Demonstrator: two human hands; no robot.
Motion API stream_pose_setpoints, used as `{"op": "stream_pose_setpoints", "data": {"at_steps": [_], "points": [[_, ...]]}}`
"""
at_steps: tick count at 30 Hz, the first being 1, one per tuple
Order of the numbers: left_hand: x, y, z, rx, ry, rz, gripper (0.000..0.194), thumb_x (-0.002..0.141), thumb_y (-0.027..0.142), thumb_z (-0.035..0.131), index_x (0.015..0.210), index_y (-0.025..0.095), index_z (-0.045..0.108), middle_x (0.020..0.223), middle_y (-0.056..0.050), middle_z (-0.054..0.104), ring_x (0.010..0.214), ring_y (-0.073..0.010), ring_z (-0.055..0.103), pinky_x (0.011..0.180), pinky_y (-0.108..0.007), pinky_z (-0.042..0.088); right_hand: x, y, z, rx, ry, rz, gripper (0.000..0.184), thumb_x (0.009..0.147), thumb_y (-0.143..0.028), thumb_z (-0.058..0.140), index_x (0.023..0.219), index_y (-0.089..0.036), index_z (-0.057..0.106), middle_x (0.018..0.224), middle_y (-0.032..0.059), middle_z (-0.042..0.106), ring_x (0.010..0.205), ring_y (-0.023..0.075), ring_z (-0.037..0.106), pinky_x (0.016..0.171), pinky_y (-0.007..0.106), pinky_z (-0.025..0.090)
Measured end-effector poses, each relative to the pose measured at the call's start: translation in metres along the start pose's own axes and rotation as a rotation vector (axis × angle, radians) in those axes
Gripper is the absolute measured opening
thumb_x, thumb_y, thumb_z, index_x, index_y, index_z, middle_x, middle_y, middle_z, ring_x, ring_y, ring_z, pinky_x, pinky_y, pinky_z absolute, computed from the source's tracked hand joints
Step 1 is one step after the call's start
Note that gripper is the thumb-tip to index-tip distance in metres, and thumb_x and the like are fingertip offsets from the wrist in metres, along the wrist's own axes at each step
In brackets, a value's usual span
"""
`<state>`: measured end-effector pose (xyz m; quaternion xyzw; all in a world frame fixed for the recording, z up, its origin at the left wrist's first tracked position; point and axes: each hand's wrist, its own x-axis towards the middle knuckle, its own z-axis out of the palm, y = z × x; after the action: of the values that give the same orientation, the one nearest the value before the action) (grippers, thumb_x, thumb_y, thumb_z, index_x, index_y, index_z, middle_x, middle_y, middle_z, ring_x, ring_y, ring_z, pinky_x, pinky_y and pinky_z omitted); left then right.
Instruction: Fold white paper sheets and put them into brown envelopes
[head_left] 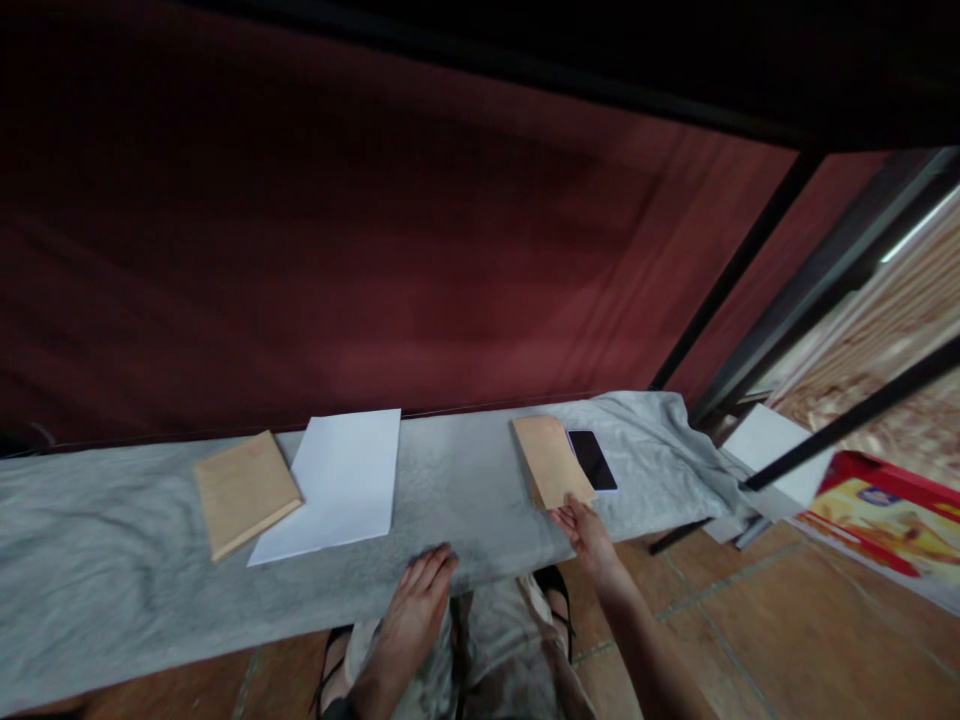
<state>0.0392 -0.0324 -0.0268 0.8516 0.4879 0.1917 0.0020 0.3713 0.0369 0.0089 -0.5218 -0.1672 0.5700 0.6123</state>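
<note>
My right hand (583,530) pinches the near edge of a brown paper envelope (550,460), thumb and fingers closed on it. The envelope lies at a slant over the cloth, and its right side overlaps a dark-screened phone (592,460) with a pale purple edge. My left hand (420,595) rests flat at the front edge of the grey cloth (457,480), fingers stretched out and holding nothing. Farther left are white paper sheets (345,485). A thicker stack of brown envelopes (247,492) overlaps their left side.
The cloth covers a long narrow surface backed by a dark red panel (420,270). Black metal bars (739,265) rise on the right. A red and yellow box (885,520) and a white board (776,450) stand beyond the cloth's right end, above the tiled floor (817,640).
</note>
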Motion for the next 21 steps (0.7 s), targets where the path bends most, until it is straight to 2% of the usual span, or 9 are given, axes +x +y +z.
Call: {"op": "stream_pose_setpoints", "data": {"at_steps": [5,9,12,14,17,19,21], "points": [[0.0,0.005,0.0,-0.012,-0.003,-0.039,0.05,0.09,0.007,0.042,0.133,0.027,0.06,0.138,-0.004,0.062,0.126,-0.0212,0.057,0.108,-0.043,0.046,-0.005,-0.005,0.0,-0.024,-0.023,0.044,0.035,0.073,-0.05,0.079,0.073,-0.019,0.062,0.073,0.0071,0.075,0.067,0.0196,0.072,0.067,0.029,0.059],[0.001,0.005,-0.004,-0.06,0.041,-0.043,0.045,0.093,0.011,0.043,0.131,0.026,0.061,0.136,-0.005,0.064,0.124,-0.0216,0.059,0.105,-0.042,0.05,-0.013,-0.012,-0.003,-0.157,-0.112,0.216,0.045,0.084,-0.057,0.063,0.076,-0.013,0.068,0.08,0.0157,0.076,0.06,0.0198,0.071,0.062,0.03,0.056],[0.013,0.001,-0.012,-0.179,0.07,-0.037,0.033,0.096,0.021,0.046,0.12,0.026,0.068,0.124,-0.005,0.07,0.115,-0.0212,0.064,0.1,-0.04,0.054,-0.016,-0.017,0.004,-0.209,-0.186,0.284,0.039,0.081,-0.05,0.066,0.08,-0.012,0.069,0.082,0.016,0.076,0.064,0.0206,0.071,0.065,0.031,0.055],[0.024,-0.002,-0.016,-0.27,0.101,-0.06,0.029,0.098,0.026,0.045,0.112,0.025,0.071,0.115,-0.005,0.073,0.108,-0.0204,0.067,0.096,-0.037,0.057,-0.015,-0.017,0.017,-0.19,-0.259,0.254,0.033,0.075,-0.044,0.072,0.086,-0.013,0.069,0.087,0.0146,0.076,0.07,0.0213,0.072,0.071,0.033,0.055],[0.039,-0.003,-0.017,-0.342,0.183,-0.137,0.031,0.099,0.03,0.041,0.101,0.024,0.072,0.102,-0.006,0.074,0.098,-0.0201,0.069,0.088,-0.036,0.059,-0.009,-0.01,0.05,-0.113,-0.326,0.171,0.036,0.067,-0.038,0.077,0.094,-0.016,0.069,0.094,0.0109,0.076,0.078,0.0211,0.072,0.079,0.035,0.055],[0.043,-0.003,-0.014,-0.347,0.225,-0.175,0.031,0.099,0.032,0.041,0.095,0.023,0.071,0.097,-0.005,0.074,0.094,-0.0204,0.07,0.085,-0.036,0.06,-0.001,-0.002,0.076,-0.04,-0.281,0.111,0.037,0.063,-0.035,0.079,0.094,-0.018,0.067,0.093,0.0065,0.075,0.077,0.0199,0.07,0.079,0.036,0.055],[0.043,-0.003,-0.009,-0.344,0.236,-0.187,0.029,0.098,0.031,0.042,0.094,0.024,0.07,0.096,-0.005,0.073,0.094,-0.0206,0.069,0.085,-0.037,0.059,0.008,0.007,0.102,0.008,-0.195,0.062,0.036,0.061,-0.035,0.079,0.089,-0.02,0.064,0.082,0.0018,0.072,0.073,0.0193,0.068,0.077,0.037,0.055]]}}
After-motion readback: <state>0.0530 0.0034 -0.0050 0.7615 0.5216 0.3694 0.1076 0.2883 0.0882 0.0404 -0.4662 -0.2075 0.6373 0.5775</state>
